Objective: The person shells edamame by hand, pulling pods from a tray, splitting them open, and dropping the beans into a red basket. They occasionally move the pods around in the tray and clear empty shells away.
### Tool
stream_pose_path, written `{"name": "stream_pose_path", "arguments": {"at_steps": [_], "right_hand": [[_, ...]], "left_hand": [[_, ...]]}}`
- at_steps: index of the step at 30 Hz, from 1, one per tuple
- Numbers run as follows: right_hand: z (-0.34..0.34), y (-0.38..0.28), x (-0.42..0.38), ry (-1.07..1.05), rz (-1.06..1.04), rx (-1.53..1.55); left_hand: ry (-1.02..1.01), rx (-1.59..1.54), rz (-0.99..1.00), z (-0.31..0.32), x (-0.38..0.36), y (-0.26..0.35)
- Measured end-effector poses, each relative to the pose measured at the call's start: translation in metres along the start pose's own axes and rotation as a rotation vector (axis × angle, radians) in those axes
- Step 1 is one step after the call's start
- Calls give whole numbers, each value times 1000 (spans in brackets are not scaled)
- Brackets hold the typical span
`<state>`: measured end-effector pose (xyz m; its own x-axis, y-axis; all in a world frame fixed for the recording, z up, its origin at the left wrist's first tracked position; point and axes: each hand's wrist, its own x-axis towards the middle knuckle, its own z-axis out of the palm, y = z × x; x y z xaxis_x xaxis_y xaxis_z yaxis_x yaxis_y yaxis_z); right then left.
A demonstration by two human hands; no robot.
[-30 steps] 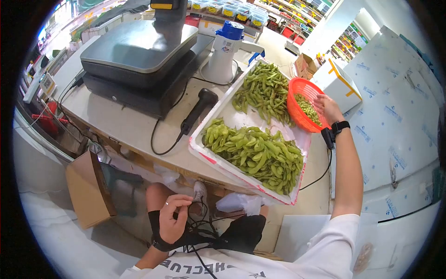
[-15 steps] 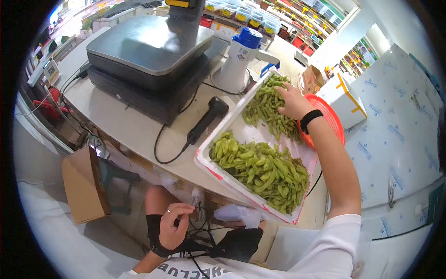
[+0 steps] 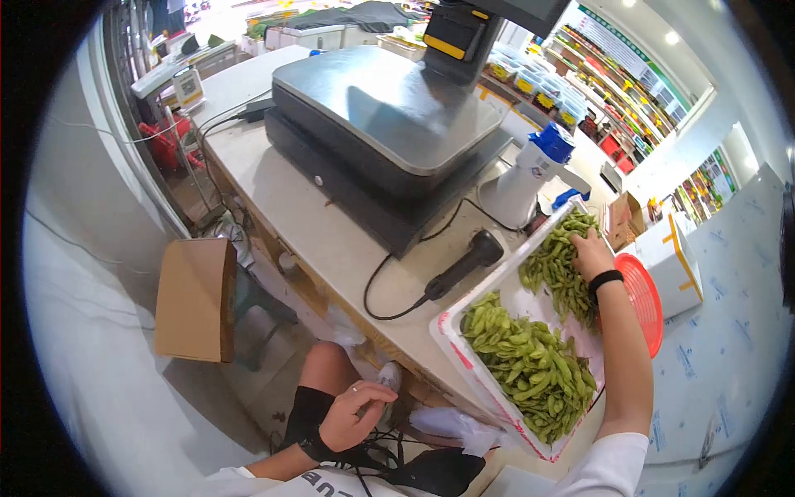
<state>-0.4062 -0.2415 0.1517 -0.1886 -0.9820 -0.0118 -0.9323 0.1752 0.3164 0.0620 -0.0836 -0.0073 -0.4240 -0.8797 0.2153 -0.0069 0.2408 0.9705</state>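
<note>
A white foam box [image 3: 454, 338] holds two piles of edamame pods, a brighter near pile [image 3: 530, 369] and a duller far pile [image 3: 551, 269]. My right hand [image 3: 592, 255], with a black band at the wrist, is at the far pile, its fingers bent down and closed on pods; the fingertips are partly hidden among them. My left hand [image 3: 356, 418] hovers over my lap, away from the box. Its fingers are curled together, a ring shows on one, and nothing is visible in them.
A red plastic basket [image 3: 644, 302] sits right of the box, by a white carton [image 3: 667, 261]. On the counter are a barcode scanner [image 3: 464, 267], a megaphone [image 3: 526, 178] and a large scale [image 3: 397, 108]. A cardboard box [image 3: 195, 298] stands lower left.
The view has swung left, so everything sits further right and lower. My right hand stays at the far pile, its fingers now bent more into the pods. My left hand remains over my lap.
</note>
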Motion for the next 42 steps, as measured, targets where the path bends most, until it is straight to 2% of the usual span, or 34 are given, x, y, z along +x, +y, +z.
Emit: {"name": "stream_pose_path", "arguments": {"at_steps": [4,5,8,10,12,13,16,20,21,28,31,34,37,39,40,41,42], "right_hand": [[12,16,9,118,11,167],[15,19,10,217,4,222],[19,35,18,337,54,276],[17,49,24,322,91,325],[20,61,29,285,234,525],[5,49,18,340,212,509],[-1,53,16,277,305,1018],[7,66,16,370,303,1454],[1,68,13,358,325,1424],[-20,72,-6,418,288,1716],[-41,68,-21,404,227,1768],[-71,51,-53,331,154,1792],[-107,5,-107,233,139,1787],[-123,-29,-151,144,139,1803],[-125,-42,-172,31,104,1846],[-132,-64,-199,-16,115,1702],[-132,-83,-222,-118,44,1794]], "left_hand": [[5,-5,1,-2,-1,-1],[3,-2,0,-2,-2,0],[4,0,-31,-4,-2,5],[13,14,-21,-3,-1,7],[30,4,-40,-1,0,6],[19,15,-10,1,0,1],[7,16,-5,3,0,2],[-5,15,-13,3,-1,4],[-5,10,-6,3,-1,3],[-13,0,2,5,-1,9],[5,-22,-6,7,-3,12],[-77,-167,-153,10,-7,11],[-123,-602,-231,21,-1,22],[-168,-704,-192,32,8,33],[-188,-754,-176,38,12,39],[-207,-806,-143,45,15,41],[-223,-857,-113,54,17,42]]}}
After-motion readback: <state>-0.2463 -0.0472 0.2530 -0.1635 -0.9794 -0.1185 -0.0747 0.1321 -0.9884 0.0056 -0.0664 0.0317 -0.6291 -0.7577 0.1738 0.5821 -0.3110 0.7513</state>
